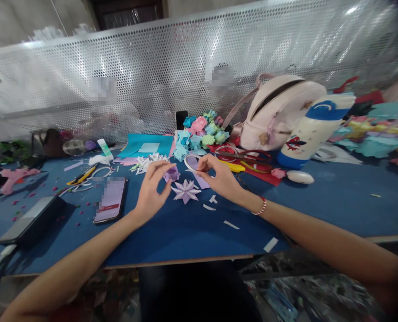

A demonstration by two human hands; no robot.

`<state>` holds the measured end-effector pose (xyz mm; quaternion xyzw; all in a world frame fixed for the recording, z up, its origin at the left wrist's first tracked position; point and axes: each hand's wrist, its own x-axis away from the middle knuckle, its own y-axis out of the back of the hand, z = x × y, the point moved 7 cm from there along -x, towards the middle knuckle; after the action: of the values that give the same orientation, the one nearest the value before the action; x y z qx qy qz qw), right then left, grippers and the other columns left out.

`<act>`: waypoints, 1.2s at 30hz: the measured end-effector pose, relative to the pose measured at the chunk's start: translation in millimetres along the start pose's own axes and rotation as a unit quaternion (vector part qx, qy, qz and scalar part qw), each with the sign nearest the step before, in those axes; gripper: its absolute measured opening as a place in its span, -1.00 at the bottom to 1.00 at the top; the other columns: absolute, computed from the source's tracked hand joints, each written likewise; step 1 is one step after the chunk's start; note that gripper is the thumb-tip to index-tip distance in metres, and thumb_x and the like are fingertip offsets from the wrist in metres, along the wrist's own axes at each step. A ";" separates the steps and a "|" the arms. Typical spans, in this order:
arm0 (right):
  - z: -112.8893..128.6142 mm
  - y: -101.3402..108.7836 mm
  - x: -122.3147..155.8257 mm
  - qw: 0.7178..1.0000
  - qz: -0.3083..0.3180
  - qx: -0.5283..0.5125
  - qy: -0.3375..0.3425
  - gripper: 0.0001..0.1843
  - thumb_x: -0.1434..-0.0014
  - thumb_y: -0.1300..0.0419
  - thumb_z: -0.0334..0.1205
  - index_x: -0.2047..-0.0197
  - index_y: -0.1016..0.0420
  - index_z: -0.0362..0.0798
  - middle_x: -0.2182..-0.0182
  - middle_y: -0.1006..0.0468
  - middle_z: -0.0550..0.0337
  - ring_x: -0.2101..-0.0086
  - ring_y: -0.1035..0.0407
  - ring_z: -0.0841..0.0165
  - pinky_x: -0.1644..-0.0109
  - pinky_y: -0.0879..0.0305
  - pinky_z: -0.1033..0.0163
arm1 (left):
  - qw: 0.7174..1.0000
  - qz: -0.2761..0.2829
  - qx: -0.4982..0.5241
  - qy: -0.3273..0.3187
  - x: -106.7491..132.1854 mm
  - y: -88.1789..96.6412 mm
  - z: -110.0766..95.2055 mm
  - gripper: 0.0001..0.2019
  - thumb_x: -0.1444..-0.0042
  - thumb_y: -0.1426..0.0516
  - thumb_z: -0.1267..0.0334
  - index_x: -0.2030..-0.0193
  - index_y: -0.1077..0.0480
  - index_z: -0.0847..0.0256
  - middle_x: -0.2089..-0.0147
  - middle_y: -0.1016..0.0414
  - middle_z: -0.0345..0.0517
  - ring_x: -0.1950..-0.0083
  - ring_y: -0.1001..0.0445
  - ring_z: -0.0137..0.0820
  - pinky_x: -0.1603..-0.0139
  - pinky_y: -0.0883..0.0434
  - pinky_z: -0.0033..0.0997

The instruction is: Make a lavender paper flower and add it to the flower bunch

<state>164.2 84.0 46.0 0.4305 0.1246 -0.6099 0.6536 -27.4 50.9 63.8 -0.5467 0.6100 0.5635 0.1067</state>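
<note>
My left hand (153, 190) curves its fingers and thumb around a small cupped purple paper flower (172, 173). A flat, pointed paper star flower (185, 191), purple with pale stripes, lies on the table just below, between my hands. The fingers of my right hand (220, 178) are pinched together at the end of a white curled strip (189, 160); their exact grip is partly hidden. Behind that hand lies a piece of purple paper (201, 180). White paper scraps (209, 207) are scattered nearby on the blue table (185, 241).
To the left lie a phone (111, 201), a power bank (33, 219) with a cable, and a yellow cutter (82, 175). Paper flowers (202, 132) cluster at the back. A pale backpack (279, 109), a bottle (312, 132) and a white mouse (300, 177) are on the right.
</note>
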 end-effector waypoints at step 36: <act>-12.1 1.9 -11.6 0.934 0.035 -0.326 -0.140 -0.67 -0.06 -0.38 -0.12 0.15 -0.42 -0.02 0.48 -0.45 0.33 0.44 -0.38 0.42 0.28 -0.34 0.25 | 0.970 0.008 -0.105 -0.217 -15.5 0.5 -42.6 -0.85 -0.21 -0.18 0.35 0.20 -0.57 0.01 0.20 -0.68 -0.22 0.31 -0.63 -0.38 0.20 -0.40 -0.25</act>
<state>167.7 100.5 47.6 0.1085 0.2085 -0.5668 0.7897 -1.2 25.1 90.3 -0.4146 0.5139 0.7306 0.1740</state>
